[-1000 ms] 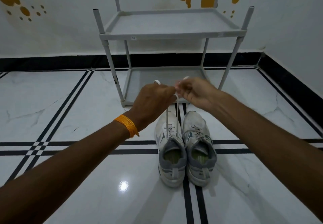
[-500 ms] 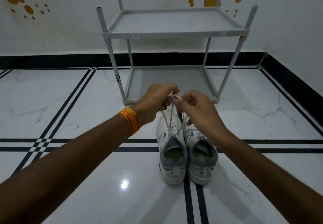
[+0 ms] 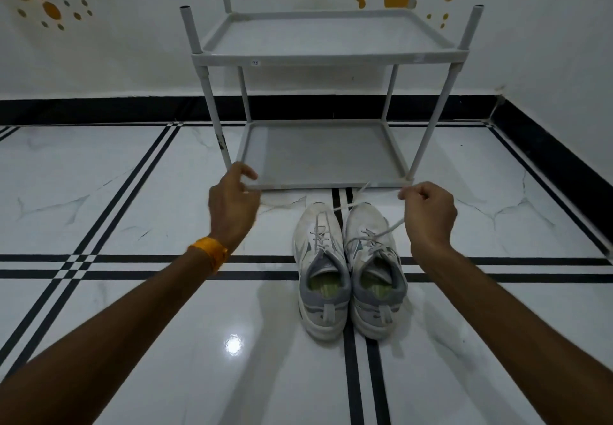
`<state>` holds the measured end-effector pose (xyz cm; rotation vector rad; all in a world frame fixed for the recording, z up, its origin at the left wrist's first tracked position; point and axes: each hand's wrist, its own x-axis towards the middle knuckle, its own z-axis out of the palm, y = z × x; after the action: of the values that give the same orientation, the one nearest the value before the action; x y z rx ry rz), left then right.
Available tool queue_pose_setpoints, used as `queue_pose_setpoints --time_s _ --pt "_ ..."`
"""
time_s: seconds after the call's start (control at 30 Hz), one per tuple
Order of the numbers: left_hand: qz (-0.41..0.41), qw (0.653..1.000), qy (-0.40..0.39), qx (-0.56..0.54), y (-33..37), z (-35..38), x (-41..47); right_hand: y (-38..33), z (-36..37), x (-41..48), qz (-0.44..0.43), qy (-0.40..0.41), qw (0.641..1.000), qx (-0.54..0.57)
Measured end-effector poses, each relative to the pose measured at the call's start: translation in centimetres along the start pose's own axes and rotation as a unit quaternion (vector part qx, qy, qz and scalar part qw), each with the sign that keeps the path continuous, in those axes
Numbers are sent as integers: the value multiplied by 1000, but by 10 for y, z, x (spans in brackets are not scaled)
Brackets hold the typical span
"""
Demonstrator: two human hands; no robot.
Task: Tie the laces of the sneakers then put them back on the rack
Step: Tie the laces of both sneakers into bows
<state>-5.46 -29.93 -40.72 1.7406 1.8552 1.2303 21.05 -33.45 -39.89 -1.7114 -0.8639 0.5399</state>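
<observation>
White marble floor (image 3: 139, 192) with black stripes. Grey 2-shelf rack (image 3: 326, 56) against wall, both shelves bare. 2 sneakers (image 3: 348, 268) side by side on floor just before rack, toes toward it. Hands spread wide apart. Left hand (image 3: 232, 207), orange band (image 3: 209, 253) on wrist, thumb and forefinger pinched; lace there not discernible. Right hand (image 3: 428, 214) pinches lace (image 3: 371, 199) drawn taut from shoes.
</observation>
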Motion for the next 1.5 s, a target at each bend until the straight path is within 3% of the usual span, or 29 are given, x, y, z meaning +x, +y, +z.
queue_pose_setpoints --time_s 0.07,0.2,0.3,0.37,0.43,0.5,0.6,0.67,0.77,0.9,1.03,1.2,1.5 --pt "-8 997 16 74 -32 -4 -2 21 -3 9 20 32 999 -19" --pt "-99 986 6 136 -76 -8 -12 49 -9 18 56 51 996 -39" --pt "-123 971 -111 171 -86 4 -21 57 -5 14 56 -48 996 -52" --pt "-82 956 -187 211 -76 18 -29 60 3 7 35 -145 982 -115" --pt "-17 951 -232 204 -60 34 -37 60 12 -2 -32 -199 949 -241" --pt "46 946 -272 168 -43 47 -44 58 16 -11 -135 -188 912 -338" --pt "82 939 -314 115 -30 61 -51 47 24 -27 -289 -176 878 -339" --pt "87 938 -320 96 -25 65 -56 46 35 -37 -281 -260 875 -297" --pt "96 945 -302 85 -22 68 -58 53 47 -42 -203 -356 858 -309" --pt "109 945 -296 83 -20 65 -57 55 47 -35 -164 -342 892 -246" --pt "142 940 -290 109 -21 62 -52 54 42 -31 -185 -325 897 -236" --pt "188 906 -317 206 -29 55 -50 63 34 -33 -281 -319 835 -350" --pt "179 901 -318 235 -34 56 -55 76 40 -29 -289 -324 812 -389"
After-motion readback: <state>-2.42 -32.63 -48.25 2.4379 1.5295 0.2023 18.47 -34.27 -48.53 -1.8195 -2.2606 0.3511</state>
